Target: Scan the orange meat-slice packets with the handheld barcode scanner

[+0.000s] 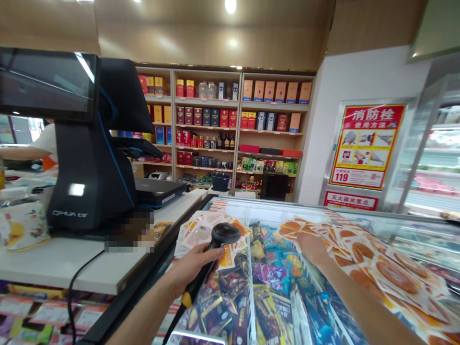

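Note:
My left hand (199,262) is wrapped around the handle of a black barcode scanner (225,233), its cable trailing down toward me. Under the scanner's head lies a pile of white and orange packets (194,229) on the freezer's glass top. My right hand (312,247) is closed at the edge of a flat orange-and-white packet (290,229); its fingertips are partly hidden. Right of that hand, many similar packets (395,275) are spread in overlapping rows. Wrapped ice creams (268,273) show in the freezer below, parted by white wire dividers.
At left, a black checkout terminal (89,143) stands on a white counter (108,268), with a black cable hanging over the front. Another person's arm (27,152) shows behind it. Shelves of boxed goods (206,117) line the back wall. A red sign (366,146) hangs at right.

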The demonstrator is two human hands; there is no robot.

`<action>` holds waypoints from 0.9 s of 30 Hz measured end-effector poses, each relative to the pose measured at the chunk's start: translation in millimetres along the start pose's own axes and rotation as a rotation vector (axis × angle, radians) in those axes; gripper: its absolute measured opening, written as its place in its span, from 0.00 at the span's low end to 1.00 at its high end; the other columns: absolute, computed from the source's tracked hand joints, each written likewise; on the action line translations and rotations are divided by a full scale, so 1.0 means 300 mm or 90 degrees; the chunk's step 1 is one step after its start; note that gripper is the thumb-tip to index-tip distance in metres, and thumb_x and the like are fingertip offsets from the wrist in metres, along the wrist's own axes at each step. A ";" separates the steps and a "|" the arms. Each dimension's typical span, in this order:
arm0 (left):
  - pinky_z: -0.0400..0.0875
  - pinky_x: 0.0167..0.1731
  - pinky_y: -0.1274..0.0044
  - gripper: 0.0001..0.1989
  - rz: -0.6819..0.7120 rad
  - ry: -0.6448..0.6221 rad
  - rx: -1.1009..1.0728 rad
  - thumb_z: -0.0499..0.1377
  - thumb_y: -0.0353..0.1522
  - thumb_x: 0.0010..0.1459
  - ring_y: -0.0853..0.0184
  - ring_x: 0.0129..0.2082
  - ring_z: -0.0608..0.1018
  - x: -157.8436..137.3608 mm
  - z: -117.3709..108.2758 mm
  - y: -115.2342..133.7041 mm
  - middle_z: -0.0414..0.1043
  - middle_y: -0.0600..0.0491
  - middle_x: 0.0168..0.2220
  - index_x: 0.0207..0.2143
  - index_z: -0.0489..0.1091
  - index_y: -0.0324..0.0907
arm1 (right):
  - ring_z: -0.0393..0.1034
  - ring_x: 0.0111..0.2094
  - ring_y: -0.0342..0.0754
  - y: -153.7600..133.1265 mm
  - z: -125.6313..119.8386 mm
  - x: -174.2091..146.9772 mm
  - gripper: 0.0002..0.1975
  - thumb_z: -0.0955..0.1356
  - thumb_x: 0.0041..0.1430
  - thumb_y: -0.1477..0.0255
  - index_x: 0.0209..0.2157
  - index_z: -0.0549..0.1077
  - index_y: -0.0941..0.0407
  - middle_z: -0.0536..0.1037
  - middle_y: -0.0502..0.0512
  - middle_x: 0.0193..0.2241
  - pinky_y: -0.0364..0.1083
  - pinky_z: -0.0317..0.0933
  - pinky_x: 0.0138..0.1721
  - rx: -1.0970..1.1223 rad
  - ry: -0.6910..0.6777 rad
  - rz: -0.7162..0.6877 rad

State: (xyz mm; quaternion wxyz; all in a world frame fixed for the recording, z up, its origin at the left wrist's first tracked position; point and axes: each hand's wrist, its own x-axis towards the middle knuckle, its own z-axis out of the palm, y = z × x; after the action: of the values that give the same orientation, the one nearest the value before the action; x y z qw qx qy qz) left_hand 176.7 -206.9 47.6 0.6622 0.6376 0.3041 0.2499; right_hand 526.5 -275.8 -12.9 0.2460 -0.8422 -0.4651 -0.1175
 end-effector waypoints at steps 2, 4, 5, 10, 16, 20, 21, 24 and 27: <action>0.55 0.14 0.84 0.14 -0.003 -0.045 -0.009 0.55 0.41 0.43 0.77 0.13 0.63 0.001 0.008 0.009 0.61 0.59 0.16 0.23 0.60 0.39 | 0.65 0.32 0.54 -0.021 -0.043 0.009 0.11 0.56 0.49 0.75 0.28 0.68 0.59 0.72 0.62 0.26 0.51 0.55 0.33 -0.059 0.017 0.006; 0.56 0.14 0.84 0.14 -0.010 -0.072 -0.014 0.55 0.41 0.44 0.77 0.13 0.63 -0.002 0.014 0.022 0.61 0.59 0.16 0.23 0.60 0.38 | 0.66 0.31 0.52 -0.046 -0.079 0.024 0.14 0.54 0.52 0.73 0.32 0.68 0.59 0.72 0.61 0.26 0.48 0.55 0.31 -0.072 0.049 0.023; 0.56 0.14 0.84 0.14 -0.011 -0.074 -0.018 0.55 0.41 0.44 0.77 0.13 0.63 -0.004 0.018 0.029 0.61 0.59 0.16 0.23 0.60 0.38 | 0.66 0.30 0.50 -0.060 -0.091 0.032 0.15 0.53 0.52 0.72 0.32 0.68 0.59 0.72 0.60 0.26 0.47 0.56 0.30 -0.054 0.061 0.029; 0.57 0.13 0.84 0.14 -0.004 -0.076 -0.038 0.56 0.41 0.43 0.77 0.13 0.63 -0.011 0.026 0.044 0.61 0.59 0.16 0.23 0.60 0.38 | 0.65 0.23 0.44 -0.134 -0.066 0.045 0.15 0.54 0.50 0.68 0.24 0.67 0.59 0.69 0.53 0.21 0.41 0.58 0.20 0.241 -0.009 0.052; 0.56 0.13 0.83 0.13 0.005 -0.136 -0.050 0.55 0.40 0.44 0.78 0.12 0.63 -0.012 0.019 0.023 0.62 0.58 0.17 0.24 0.60 0.39 | 0.64 0.21 0.42 -0.206 -0.021 0.037 0.13 0.56 0.47 0.66 0.27 0.65 0.58 0.68 0.51 0.21 0.41 0.62 0.19 0.528 -0.037 0.136; 0.55 0.12 0.83 0.12 0.008 -0.145 -0.058 0.55 0.39 0.44 0.77 0.12 0.63 -0.005 0.020 0.007 0.62 0.58 0.17 0.25 0.60 0.39 | 0.62 0.18 0.40 -0.227 -0.032 0.043 0.13 0.56 0.47 0.66 0.28 0.65 0.59 0.69 0.51 0.21 0.41 0.63 0.20 0.576 -0.027 0.169; 0.55 0.13 0.84 0.12 0.006 -0.147 -0.058 0.55 0.39 0.44 0.77 0.12 0.63 -0.003 0.021 0.004 0.62 0.58 0.17 0.26 0.60 0.39 | 0.63 0.18 0.40 -0.229 -0.033 0.047 0.13 0.56 0.47 0.66 0.29 0.65 0.59 0.70 0.51 0.21 0.41 0.63 0.20 0.581 -0.022 0.168; 0.55 0.13 0.84 0.12 0.008 -0.158 -0.055 0.55 0.39 0.44 0.77 0.13 0.63 0.003 0.022 -0.001 0.62 0.59 0.17 0.28 0.60 0.39 | 0.64 0.19 0.41 -0.229 -0.027 0.060 0.14 0.57 0.47 0.65 0.30 0.65 0.59 0.71 0.51 0.22 0.41 0.62 0.19 0.583 -0.007 0.162; 0.55 0.13 0.83 0.13 0.014 -0.158 -0.051 0.55 0.40 0.44 0.77 0.12 0.63 0.009 0.019 -0.003 0.62 0.58 0.17 0.27 0.60 0.39 | 0.65 0.22 0.42 -0.229 -0.017 0.073 0.14 0.57 0.47 0.65 0.30 0.66 0.59 0.71 0.52 0.23 0.41 0.62 0.20 0.586 -0.009 0.153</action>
State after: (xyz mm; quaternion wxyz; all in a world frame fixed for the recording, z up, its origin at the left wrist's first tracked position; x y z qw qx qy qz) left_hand 182.5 -209.0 46.5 0.7171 0.6398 0.2025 0.1882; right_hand 480.8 -232.0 21.8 0.6023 -0.6943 -0.3697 0.1358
